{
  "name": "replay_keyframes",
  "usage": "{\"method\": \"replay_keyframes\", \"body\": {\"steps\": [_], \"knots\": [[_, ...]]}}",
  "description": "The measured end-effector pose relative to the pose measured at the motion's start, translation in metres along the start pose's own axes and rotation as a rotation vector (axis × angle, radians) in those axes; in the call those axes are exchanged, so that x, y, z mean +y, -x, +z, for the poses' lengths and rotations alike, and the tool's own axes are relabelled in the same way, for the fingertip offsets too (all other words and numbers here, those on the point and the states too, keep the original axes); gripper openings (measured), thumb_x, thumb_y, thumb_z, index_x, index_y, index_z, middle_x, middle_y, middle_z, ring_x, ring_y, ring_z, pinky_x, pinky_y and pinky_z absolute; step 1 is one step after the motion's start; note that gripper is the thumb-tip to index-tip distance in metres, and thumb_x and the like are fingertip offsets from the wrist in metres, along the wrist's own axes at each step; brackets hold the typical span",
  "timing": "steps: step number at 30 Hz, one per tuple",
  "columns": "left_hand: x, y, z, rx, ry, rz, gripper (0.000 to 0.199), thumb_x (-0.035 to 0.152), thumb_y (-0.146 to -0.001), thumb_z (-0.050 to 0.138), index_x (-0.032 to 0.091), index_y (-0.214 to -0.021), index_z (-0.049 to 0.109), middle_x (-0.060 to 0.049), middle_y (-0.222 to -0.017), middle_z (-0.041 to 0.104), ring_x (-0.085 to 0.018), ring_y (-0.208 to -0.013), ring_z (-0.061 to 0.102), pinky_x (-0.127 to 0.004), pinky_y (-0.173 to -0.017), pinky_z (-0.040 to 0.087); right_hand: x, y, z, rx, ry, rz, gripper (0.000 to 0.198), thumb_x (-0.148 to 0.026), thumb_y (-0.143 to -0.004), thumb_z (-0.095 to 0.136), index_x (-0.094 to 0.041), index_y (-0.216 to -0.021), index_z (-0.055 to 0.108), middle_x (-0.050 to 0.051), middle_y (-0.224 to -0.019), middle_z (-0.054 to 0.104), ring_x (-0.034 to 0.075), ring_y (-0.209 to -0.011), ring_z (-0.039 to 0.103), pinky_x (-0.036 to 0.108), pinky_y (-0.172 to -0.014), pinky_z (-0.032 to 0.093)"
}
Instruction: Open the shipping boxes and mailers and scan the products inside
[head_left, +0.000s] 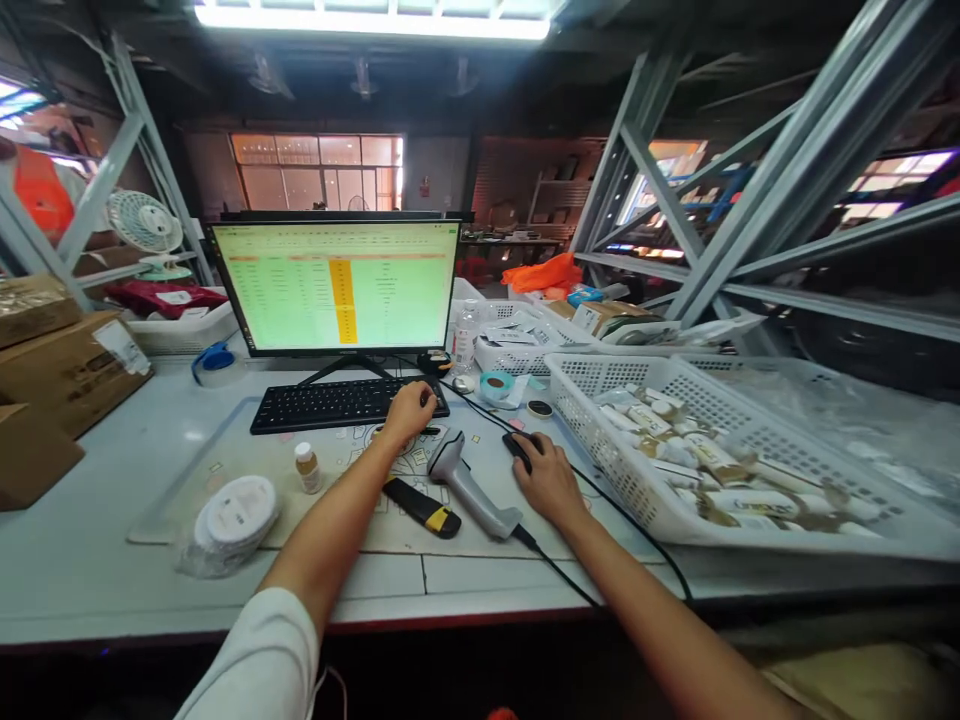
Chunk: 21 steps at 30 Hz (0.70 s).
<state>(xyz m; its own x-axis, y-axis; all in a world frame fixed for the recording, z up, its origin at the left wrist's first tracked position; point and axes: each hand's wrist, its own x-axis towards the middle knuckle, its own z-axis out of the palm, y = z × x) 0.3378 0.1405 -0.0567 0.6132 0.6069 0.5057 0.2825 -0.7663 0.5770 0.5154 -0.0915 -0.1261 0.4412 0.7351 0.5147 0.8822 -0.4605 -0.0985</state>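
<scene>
My left hand point(411, 410) rests over the right end of a black keyboard point(322, 402), its fingers bent and a little apart over the keys, holding nothing that I can see. Around a black computer mouse point(523, 450) my right hand point(550, 482) is closed, palm down on the desk mat. Between my forearms lie a grey barcode scanner point(472, 490) and a black and yellow utility knife point(421, 505). Behind the keyboard, a monitor point(337, 290) shows a green table with one orange column.
A small bottle point(307, 468) and a plastic-wrapped stack of round white items point(236, 515) stand left. On the right, a white basket point(607, 470) holds many small packages. Cardboard boxes point(67, 370) sit far left. A label roll point(496, 386) and a clear bottle point(465, 335) are behind.
</scene>
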Motion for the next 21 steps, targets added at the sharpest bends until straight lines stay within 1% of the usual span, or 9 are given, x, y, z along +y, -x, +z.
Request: {"method": "replay_keyframes", "body": {"steps": [3,6,9,13,16,21], "knots": [[-0.011,-0.008,0.005,0.000,-0.099,0.023,0.014,0.021,-0.096,0.053,0.016,-0.098,0.065,-0.011,-0.105,0.069,-0.024,-0.102,0.061,-0.037,-0.095,0.046,0.000,0.000,-0.001,0.005,-0.001,0.004,0.045,-0.029,-0.098,0.046,-0.022,-0.139,0.061,0.014,-0.136,0.053,0.029,-0.105,0.055,0.048,-0.097,0.051],[-0.018,-0.005,0.009,-0.035,-0.187,0.074,0.014,0.021,-0.096,0.052,0.017,-0.099,0.066,-0.011,-0.112,0.067,-0.026,-0.110,0.057,-0.040,-0.099,0.043,0.001,0.000,0.000,0.008,0.000,-0.001,0.045,-0.031,-0.098,0.045,-0.022,-0.140,0.060,0.014,-0.137,0.053,0.030,-0.105,0.055,0.049,-0.096,0.052],[-0.023,0.001,0.012,-0.082,-0.251,0.115,0.014,0.022,-0.096,0.054,0.019,-0.100,0.067,-0.010,-0.114,0.067,-0.027,-0.112,0.055,-0.041,-0.098,0.041,0.002,0.000,0.002,0.021,0.006,-0.002,0.045,-0.031,-0.098,0.045,-0.024,-0.139,0.061,0.014,-0.136,0.054,0.030,-0.106,0.055,0.050,-0.096,0.052],[-0.029,0.005,0.014,-0.090,-0.291,0.098,0.017,0.023,-0.097,0.052,0.019,-0.103,0.068,-0.010,-0.117,0.066,-0.028,-0.115,0.053,-0.042,-0.099,0.041,0.001,0.001,0.000,0.016,0.016,0.000,0.046,-0.032,-0.097,0.045,-0.024,-0.139,0.061,0.014,-0.136,0.054,0.030,-0.107,0.056,0.048,-0.097,0.051],[-0.037,0.006,0.015,-0.084,-0.300,0.068,0.020,0.026,-0.096,0.055,0.020,-0.110,0.068,-0.011,-0.125,0.064,-0.030,-0.122,0.048,-0.045,-0.105,0.038,-0.001,0.001,-0.004,-0.005,0.001,0.009,0.047,-0.032,-0.097,0.044,-0.023,-0.140,0.061,0.014,-0.137,0.053,0.031,-0.109,0.056,0.048,-0.098,0.050],[-0.045,0.009,0.018,-0.094,-0.337,0.057,0.036,0.034,-0.091,0.063,0.021,-0.125,0.064,-0.012,-0.138,0.056,-0.034,-0.132,0.042,-0.049,-0.111,0.035,-0.002,0.001,-0.005,-0.030,-0.018,0.017,0.049,-0.033,-0.097,0.043,-0.020,-0.141,0.060,0.015,-0.138,0.052,0.033,-0.110,0.055,0.050,-0.099,0.050]]}}
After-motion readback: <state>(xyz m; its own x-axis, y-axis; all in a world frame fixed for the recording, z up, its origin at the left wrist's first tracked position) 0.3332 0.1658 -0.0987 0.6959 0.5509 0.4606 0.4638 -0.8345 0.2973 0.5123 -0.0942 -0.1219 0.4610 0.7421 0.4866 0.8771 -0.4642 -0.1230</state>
